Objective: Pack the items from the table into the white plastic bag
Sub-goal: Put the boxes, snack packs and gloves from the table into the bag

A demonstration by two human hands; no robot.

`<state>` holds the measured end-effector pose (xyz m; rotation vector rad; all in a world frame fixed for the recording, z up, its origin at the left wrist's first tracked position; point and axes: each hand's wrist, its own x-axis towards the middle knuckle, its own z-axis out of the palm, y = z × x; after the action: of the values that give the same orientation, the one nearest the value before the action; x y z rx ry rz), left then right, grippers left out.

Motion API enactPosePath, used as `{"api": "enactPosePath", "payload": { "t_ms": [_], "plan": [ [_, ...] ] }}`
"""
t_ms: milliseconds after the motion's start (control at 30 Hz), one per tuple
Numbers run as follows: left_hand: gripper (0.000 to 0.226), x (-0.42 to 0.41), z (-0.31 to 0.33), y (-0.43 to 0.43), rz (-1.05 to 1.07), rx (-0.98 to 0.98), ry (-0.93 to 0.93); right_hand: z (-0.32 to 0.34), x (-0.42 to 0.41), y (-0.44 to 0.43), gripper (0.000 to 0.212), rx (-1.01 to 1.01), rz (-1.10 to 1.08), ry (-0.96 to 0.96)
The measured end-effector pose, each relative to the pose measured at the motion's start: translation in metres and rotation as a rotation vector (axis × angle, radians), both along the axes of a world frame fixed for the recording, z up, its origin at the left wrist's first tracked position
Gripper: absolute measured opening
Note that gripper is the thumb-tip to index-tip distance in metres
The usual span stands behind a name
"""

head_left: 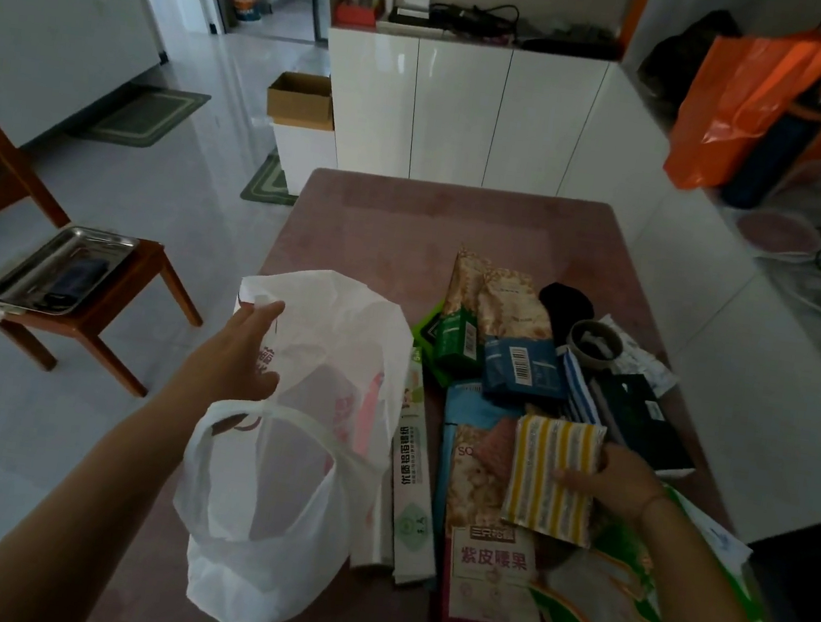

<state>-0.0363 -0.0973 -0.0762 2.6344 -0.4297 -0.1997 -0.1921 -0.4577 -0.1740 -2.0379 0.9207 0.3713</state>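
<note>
Pink desk (409,217), its near right half heaped with goods waiting to go in. White plastic bag (298,452) at the near left edge, mouth gaping toward the pile, propped wide for easy loading. Long foil-paper box (410,486) just beside the bag, then a cashew packet (490,574). Left hand (243,347) with its grip pinched on the bag's far rim, lifting it apart. Right hand (620,478) with its grip closed on a yellow-striped sponge pack (553,478), tilted up off the heap, likely bound for the bag.
</note>
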Motion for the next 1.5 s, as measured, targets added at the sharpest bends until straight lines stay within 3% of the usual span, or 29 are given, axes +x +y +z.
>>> {"api": "enactPosePath", "payload": {
  "t_ms": [67, 200, 267, 333, 400, 500, 567, 667, 733, 800, 867, 967, 1033, 1100, 1200, 1367, 1500],
  "plan": [
    [0.078, 0.0, 0.002, 0.0, 0.007, -0.008, -0.011, 0.025, 0.008, 0.006, 0.061, 0.01, -0.006, -0.131],
    [0.079, 0.001, 0.004, 0.0, 0.018, 0.011, -0.011, 0.093, 0.044, 0.044, 0.027, 0.234, -0.047, -0.6],
    [0.079, 0.001, 0.003, -0.001, 0.03, 0.001, -0.015, 0.112, 0.072, 0.079, 0.024, 0.354, 0.005, -0.723],
    [0.078, 0.0, 0.003, 0.001, 0.025, -0.014, -0.022, 0.111, 0.1, 0.121, 0.043, 0.341, 0.126, -0.665],
    [0.078, 0.0, 0.001, 0.002, 0.016, -0.023, -0.03, 0.095, 0.125, 0.161, 0.064, 0.181, 0.267, -0.484],
    [0.08, 0.001, 0.0, 0.007, 0.023, -0.031, -0.026, 0.06, 0.146, 0.205, 0.079, -0.013, 0.424, -0.191],
    [0.082, 0.002, -0.001, 0.012, 0.021, -0.033, -0.014, 0.043, 0.153, 0.22, 0.079, -0.045, 0.447, -0.12],
    [0.083, 0.003, -0.005, 0.018, 0.011, -0.033, -0.006, 0.033, 0.153, 0.224, 0.059, -0.06, 0.473, -0.185],
    [0.082, 0.003, -0.008, 0.02, 0.017, -0.026, -0.015, 0.035, 0.149, 0.215, 0.044, 0.003, 0.441, -0.361],
    [0.08, 0.002, -0.01, 0.019, 0.024, -0.011, -0.022, 0.038, 0.142, 0.194, 0.03, 0.056, 0.272, -0.618],
    [0.079, 0.0, -0.011, 0.018, 0.03, -0.005, -0.029, 0.034, 0.133, 0.164, 0.023, -0.025, 0.029, -0.739],
    [0.08, 0.0, -0.013, 0.018, 0.03, 0.011, -0.046, 0.007, 0.119, 0.127, 0.018, -0.121, -0.111, -0.49],
    [0.08, 0.001, -0.013, 0.018, 0.031, 0.015, -0.05, -0.02, 0.112, 0.126, 0.032, -0.081, 0.02, -0.231],
    [0.079, 0.003, -0.012, 0.018, 0.037, 0.017, -0.044, -0.041, 0.105, 0.139, 0.045, 0.013, 0.121, -0.097],
    [0.079, 0.002, -0.01, 0.015, 0.028, 0.013, -0.041, -0.063, 0.101, 0.157, 0.059, 0.058, 0.138, -0.045],
    [0.08, 0.0, -0.008, 0.017, 0.024, 0.011, -0.051, -0.069, 0.108, 0.168, 0.076, -0.118, 0.128, -0.002],
    [0.081, 0.0, -0.008, 0.019, 0.017, 0.014, -0.061, -0.045, 0.114, 0.162, 0.065, -0.098, 0.102, -0.056]
  ]
}}
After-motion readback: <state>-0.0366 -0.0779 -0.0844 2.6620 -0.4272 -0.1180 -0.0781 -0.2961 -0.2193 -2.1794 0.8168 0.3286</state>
